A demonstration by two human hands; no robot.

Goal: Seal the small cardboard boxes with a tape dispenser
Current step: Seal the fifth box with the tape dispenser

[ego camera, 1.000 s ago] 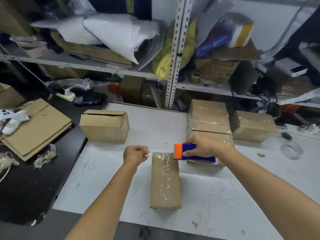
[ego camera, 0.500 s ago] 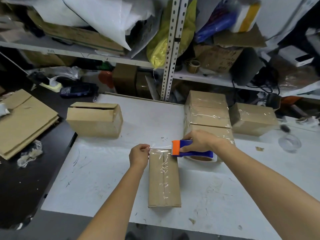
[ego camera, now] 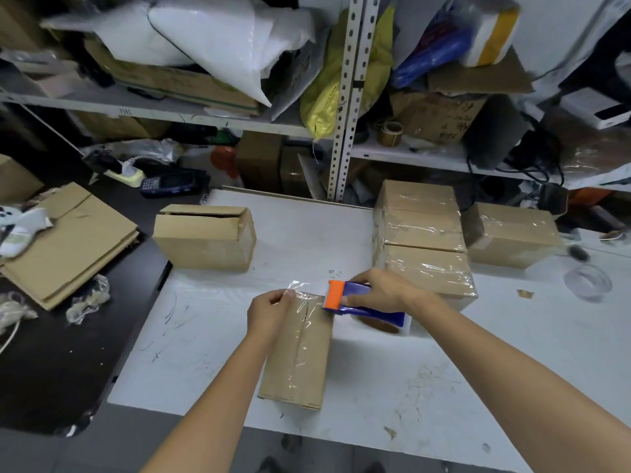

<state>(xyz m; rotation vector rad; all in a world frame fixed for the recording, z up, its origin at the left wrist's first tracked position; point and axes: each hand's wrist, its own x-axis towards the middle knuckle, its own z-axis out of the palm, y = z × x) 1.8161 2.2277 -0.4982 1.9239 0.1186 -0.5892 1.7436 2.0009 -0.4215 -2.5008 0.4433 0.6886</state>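
Several cardboard boxes [ego camera: 205, 240] on scuffed white table [ego camera: 375, 370]; cluttered shelves [ego camera: 170, 110] behind.

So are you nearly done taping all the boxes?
Getting there. Done: the shiny taped boxes at the right. In hand: the left hand pinches the tape end over the middle box while the right hand grips the dispenser. Left: finishing this one, then the open-flapped box at the back.

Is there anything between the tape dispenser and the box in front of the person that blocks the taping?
Nothing visible does. The tape dispenser, gripped by the right hand, is at the far right corner of the box; only the clear tape spans from it to the left hand, which pinches the tape's end.
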